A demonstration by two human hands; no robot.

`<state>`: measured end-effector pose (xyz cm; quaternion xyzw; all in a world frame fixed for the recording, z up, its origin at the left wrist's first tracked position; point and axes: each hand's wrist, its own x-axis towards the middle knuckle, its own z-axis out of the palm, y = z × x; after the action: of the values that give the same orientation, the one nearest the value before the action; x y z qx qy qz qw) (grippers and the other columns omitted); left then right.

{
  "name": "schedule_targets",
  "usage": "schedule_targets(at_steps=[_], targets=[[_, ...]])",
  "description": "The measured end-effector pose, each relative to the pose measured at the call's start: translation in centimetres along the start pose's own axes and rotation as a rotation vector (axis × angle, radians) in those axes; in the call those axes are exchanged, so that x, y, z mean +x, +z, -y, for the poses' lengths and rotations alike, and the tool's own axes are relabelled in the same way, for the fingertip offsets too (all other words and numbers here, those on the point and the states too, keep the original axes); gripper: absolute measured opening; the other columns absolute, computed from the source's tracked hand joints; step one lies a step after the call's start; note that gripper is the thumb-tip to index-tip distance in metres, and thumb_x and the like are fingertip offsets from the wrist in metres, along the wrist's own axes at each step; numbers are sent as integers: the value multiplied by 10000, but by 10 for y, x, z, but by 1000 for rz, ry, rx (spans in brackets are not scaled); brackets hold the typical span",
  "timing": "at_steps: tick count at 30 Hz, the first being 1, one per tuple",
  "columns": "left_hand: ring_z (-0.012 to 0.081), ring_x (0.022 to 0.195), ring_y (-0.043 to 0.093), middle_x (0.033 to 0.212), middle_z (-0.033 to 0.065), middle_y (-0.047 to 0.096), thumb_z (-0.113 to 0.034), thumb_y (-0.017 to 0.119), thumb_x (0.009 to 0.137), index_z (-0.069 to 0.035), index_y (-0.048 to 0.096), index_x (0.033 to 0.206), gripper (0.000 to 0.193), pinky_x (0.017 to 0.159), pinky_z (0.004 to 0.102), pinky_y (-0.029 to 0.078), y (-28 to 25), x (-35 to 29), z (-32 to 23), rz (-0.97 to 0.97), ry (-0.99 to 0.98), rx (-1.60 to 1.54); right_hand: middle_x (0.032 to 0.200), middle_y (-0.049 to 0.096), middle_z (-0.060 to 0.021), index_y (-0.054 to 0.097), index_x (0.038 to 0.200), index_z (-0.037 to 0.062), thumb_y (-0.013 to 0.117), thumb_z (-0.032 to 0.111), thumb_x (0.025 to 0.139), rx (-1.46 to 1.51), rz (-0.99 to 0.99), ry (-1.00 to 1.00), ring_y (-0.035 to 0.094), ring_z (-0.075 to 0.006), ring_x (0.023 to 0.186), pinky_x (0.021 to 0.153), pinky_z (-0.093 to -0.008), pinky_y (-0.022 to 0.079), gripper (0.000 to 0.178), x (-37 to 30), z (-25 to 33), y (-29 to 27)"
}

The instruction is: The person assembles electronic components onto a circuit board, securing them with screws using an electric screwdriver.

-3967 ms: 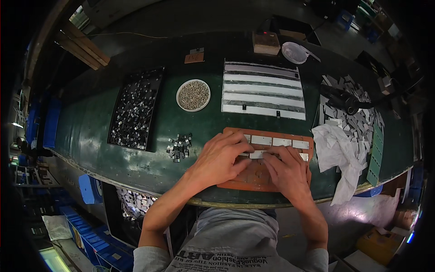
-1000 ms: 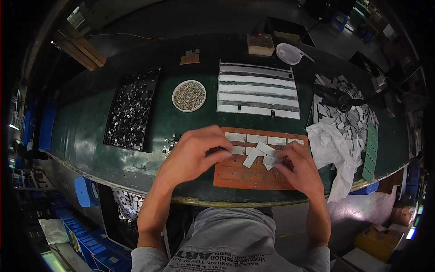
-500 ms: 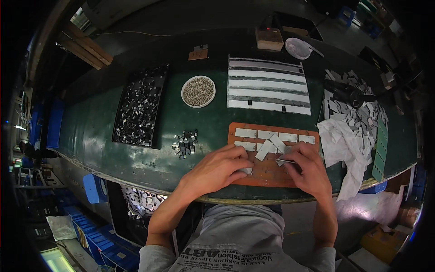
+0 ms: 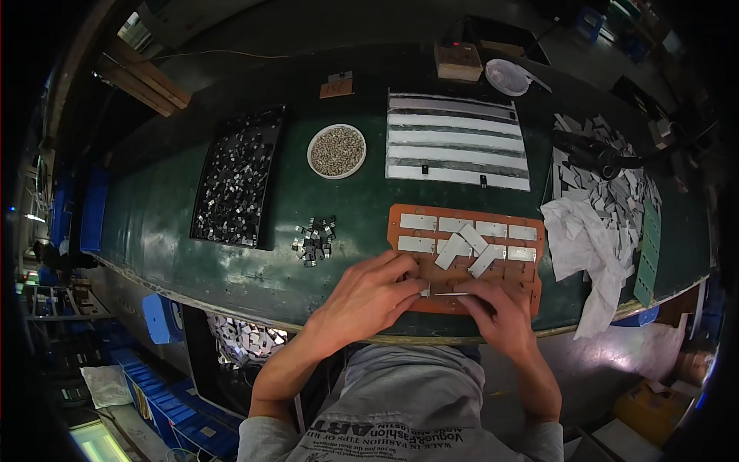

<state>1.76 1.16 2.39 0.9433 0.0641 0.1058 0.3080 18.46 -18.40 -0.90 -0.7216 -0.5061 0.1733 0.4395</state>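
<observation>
An orange board [image 4: 500, 289] lies at the table's near edge, with pale metal plates [image 4: 417, 222] set in rows on it. Several loose plates [image 4: 473, 239] lie crosswise on top of these. Over the board's near left part, my left hand [image 4: 368, 294] has thumb and fingers closed on a small metal plate [image 4: 425, 289], mostly hidden by the fingers. My right hand [image 4: 502, 312] pinches another thin metal plate [image 4: 451, 293], seen edge-on and pointing toward the left fingertips. A small gap shows between the two plates.
Left of the board is a pile of black components [image 4: 314, 240], with a black tray [image 4: 265, 208] of more beyond. A bowl of small metal parts [image 4: 336, 152] stands behind. A white-striped panel [image 4: 458, 146] lies ahead. At right are a white cloth [image 4: 585, 254] and heaped plates [image 4: 616, 189].
My right hand has moved left and nearer to me, and its plate now points at my left hand. Another loose plate now shows where that hand was. My left hand has shifted slightly.
</observation>
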Motion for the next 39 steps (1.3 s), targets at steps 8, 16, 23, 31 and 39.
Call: schedule_targets(at_steps=[8,16,23,31,39], targets=[[251,953,611,981,50,587,-80,753,795,-58,717,953,164,706,406,563,-1,-4,4,35,23,-14,1046,747,-32,708,897,72,757,13,704,-249,-67,-411,718,-210,926,733,-358,561,208,-2,-6,6],[252,890,642,951,44,612,-81,762,821,-54,735,967,151,694,391,555,12,1,5,10,41,-73,1090,727,-12,754,926,74,801,41,753,-288,14,-289,652,-230,997,854,-368,481,182,-2,1,1],[305,845,663,930,76,618,-85,768,835,-39,718,987,166,700,417,548,14,8,0,-19,-101,-189,1031,692,-22,762,938,72,801,48,757,-335,26,-201,624,-255,928,832,-388,473,187,0,8,-2],[334,979,644,1036,97,612,-169,807,820,-37,684,1137,365,777,438,548,22,40,-5,-124,-157,59,1158,630,-93,749,1122,90,710,-8,814,-400,48,-116,613,-279,967,889,-403,470,326,25,5,-25],[333,943,633,985,98,622,-94,771,809,-35,663,1034,256,787,441,527,23,42,-2,-109,-129,17,1178,585,-75,718,1047,75,716,9,790,-431,191,-228,578,-278,1023,925,-415,474,265,29,-6,-37]])
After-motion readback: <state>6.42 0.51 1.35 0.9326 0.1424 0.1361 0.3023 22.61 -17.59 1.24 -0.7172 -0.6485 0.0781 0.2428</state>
